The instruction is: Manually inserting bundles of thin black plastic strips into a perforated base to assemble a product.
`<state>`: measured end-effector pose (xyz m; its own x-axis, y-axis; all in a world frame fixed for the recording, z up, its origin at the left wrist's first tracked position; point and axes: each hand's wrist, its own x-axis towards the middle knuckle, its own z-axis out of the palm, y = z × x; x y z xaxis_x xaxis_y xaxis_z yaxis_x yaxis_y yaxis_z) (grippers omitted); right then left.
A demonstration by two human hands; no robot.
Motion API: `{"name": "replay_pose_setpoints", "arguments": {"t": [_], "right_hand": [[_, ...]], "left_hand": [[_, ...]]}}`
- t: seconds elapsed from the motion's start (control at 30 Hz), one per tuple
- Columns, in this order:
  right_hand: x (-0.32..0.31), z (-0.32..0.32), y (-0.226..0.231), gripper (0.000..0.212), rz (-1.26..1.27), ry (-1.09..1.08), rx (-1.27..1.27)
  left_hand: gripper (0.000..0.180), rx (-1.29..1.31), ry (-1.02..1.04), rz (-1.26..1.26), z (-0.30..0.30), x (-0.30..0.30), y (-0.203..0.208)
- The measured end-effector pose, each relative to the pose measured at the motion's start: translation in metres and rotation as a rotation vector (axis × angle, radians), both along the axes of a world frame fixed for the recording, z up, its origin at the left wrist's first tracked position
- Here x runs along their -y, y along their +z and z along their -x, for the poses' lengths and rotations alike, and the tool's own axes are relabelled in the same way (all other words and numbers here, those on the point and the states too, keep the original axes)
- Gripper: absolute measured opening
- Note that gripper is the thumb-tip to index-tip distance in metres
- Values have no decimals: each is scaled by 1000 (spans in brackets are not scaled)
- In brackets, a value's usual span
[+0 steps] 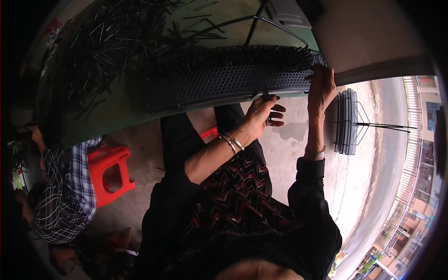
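while a black strip (266, 96) is pinched by the left hand (258, 114), its other fingers loosely spread, the right hand (322, 87) is curled at the right end of the perforated panel (219, 80); whether anything is gripped cannot be told. the panel is laid along the green table's edge (105, 122).

There are two bare hands, one left hand (261, 115) and one right hand (323, 88), plus two silvery bangles (228, 143) and one wristband (318, 154). One perforated dark panel (210, 83), one green table (109, 122), one whole red stool (103, 161), one smaller red piece (208, 133), one grey rack-like bundle (346, 122) and at least one other person (58, 205) show. The thin dark strips (123, 37) run to many dozens, too tangled to count exactly.
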<state>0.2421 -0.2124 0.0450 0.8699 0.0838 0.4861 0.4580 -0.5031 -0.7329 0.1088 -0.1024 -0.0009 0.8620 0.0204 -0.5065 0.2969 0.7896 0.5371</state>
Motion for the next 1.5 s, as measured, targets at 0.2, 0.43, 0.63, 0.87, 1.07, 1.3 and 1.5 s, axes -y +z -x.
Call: {"name": "replay_pose_setpoints", "arguments": {"t": [0.2, 0.43, 0.63, 0.87, 1.07, 1.3, 1.5], "right_hand": [[0, 5, 3, 12, -77, 54, 2], [0, 5, 3, 12, -72, 84, -17], [3, -1, -2, 11, 89, 98, 136], [-2, 5, 3, 12, 18, 66, 88], [-2, 1, 3, 12, 26, 82, 84], [0, 7, 1, 11, 84, 126, 92], [4, 0, -13, 11, 167, 139, 106]], "left_hand": [[25, 6, -73, -47, 5, -6, -9], [28, 65, -101, 24, 7, -1, 0], [36, 86, -149, -11, 9, 0, 0], [36, 100, -158, -11, 9, -1, 0], [32, 83, -134, 8, 5, 0, 0], [28, 17, -89, -4, 4, 2, -2], [28, 40, -73, 10, 5, 2, 0]]}}
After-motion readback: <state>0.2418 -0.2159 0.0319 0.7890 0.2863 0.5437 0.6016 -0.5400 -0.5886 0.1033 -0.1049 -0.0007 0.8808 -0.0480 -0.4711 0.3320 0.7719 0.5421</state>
